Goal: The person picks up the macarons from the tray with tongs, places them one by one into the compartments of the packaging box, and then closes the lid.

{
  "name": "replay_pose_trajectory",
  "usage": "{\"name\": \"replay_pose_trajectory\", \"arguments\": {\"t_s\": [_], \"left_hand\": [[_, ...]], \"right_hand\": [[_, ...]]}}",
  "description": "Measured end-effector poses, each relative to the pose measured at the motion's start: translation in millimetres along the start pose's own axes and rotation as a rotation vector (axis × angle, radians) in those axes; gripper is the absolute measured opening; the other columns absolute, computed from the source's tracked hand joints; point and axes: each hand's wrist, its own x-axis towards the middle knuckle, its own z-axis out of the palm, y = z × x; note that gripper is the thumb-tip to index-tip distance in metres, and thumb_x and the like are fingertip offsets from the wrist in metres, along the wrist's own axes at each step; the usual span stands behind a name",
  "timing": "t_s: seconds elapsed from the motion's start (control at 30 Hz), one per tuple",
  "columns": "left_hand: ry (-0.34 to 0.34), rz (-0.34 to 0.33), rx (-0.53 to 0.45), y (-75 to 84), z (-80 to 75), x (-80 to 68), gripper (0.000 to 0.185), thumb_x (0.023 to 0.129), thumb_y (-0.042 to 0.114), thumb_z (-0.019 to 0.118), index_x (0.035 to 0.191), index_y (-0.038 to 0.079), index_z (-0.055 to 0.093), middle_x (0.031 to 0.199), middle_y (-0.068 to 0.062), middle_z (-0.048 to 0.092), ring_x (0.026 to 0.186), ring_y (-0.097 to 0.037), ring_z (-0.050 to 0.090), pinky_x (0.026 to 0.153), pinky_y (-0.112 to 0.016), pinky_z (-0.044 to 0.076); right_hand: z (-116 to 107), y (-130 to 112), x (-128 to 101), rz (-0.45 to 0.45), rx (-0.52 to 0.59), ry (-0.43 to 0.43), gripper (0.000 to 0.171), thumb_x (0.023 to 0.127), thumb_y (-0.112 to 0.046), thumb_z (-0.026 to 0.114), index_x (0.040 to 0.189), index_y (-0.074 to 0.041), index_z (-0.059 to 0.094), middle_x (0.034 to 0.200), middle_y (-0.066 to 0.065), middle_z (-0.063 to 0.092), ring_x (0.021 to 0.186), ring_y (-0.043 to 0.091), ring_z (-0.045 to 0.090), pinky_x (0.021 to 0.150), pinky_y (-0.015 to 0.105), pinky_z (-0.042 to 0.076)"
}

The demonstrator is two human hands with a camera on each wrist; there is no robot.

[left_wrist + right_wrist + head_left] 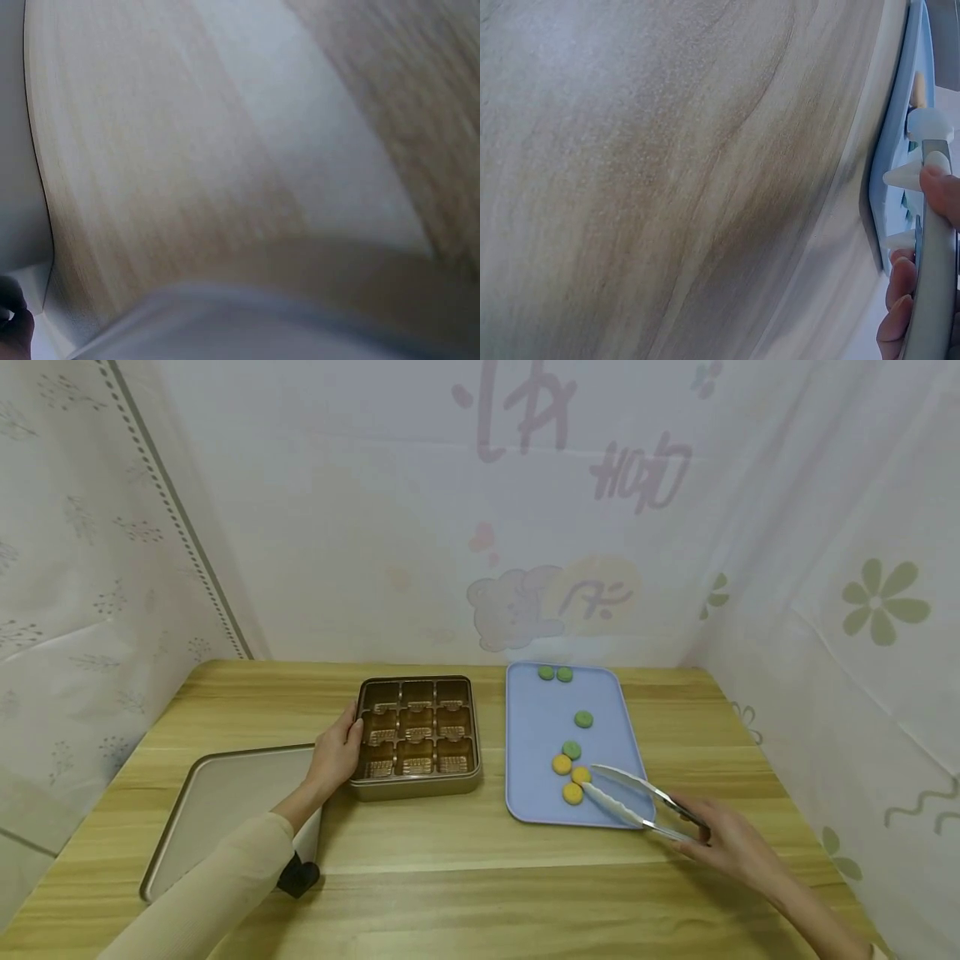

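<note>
Since the divided box (415,789) sits loose on the wooden table (420,893), my guess is you've got your left hand (335,758) on its left side to keep it from sliding. Thumb's up at the rim, fingers along the outer wall, so it reads as a light grip to me; your left wrist cam barely catches the fingers, so no help there.

Your right hand, (731,839) well apart from the left, is wrapped round the tongs (618,809), thumb on one arm, fingers on the other. You're keeping the tips spread, probably so they'll fit around one small piece. They're right by the middle of three yellow pieces (572,793) near the front of the blue tray (540,727); can't tell if they touch it. Four green pieces (583,719) lie further back, which leaves the yellow ones easiest to reach.

Pose-wise, your left forearm angles in over the flat tan panel (247,777), while your right comes in low from the near right corner, tongs pointing left.
</note>
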Motion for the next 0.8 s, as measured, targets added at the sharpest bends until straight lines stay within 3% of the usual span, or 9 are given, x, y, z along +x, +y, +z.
{"name": "replay_pose_trajectory", "arguments": {"t_s": [0.27,0.5,0.8], "left_hand": [[-0.002,-0.014,-0.015,2.6,-1.8,-1.1,0.053,0.108,0.017,0.029,0.154,-0.005,0.015,0.159,-0.026,0.019,0.145,-0.045,0.025,0.119,-0.055,0.025],[0.069,0.033,-0.034,1.8,1.7,-4.3,0.056,0.108,0.029,0.03,0.153,-0.003,0.024,0.155,-0.028,0.028,0.141,-0.048,0.031,0.116,-0.057,0.029],[0.012,-0.018,-0.039,2.9,0.7,-1.5,0.052,0.108,0.018,0.031,0.154,-0.004,0.019,0.158,-0.026,0.023,0.144,-0.045,0.027,0.118,-0.056,0.027]], "right_hand": [[2.4,1.2,7.0,-0.017,-0.002,-0.012,0.062,0.062,-0.001,0.087,0.118,0.006,0.063,0.078,-0.003,0.055,0.064,-0.01,0.037,0.047,0.014,0.033],[4.3,-0.2,14.1,0.002,0.013,-0.049,0.057,0.066,-0.004,0.086,0.119,0.003,0.064,0.08,-0.001,0.057,0.064,-0.008,0.039,0.048,0.015,0.034],[5.7,-2.5,16.0,0.018,0.045,-0.065,0.055,0.069,-0.006,0.085,0.119,0.005,0.064,0.089,0.006,0.064,0.064,-0.008,0.041,0.049,0.015,0.036]]}}
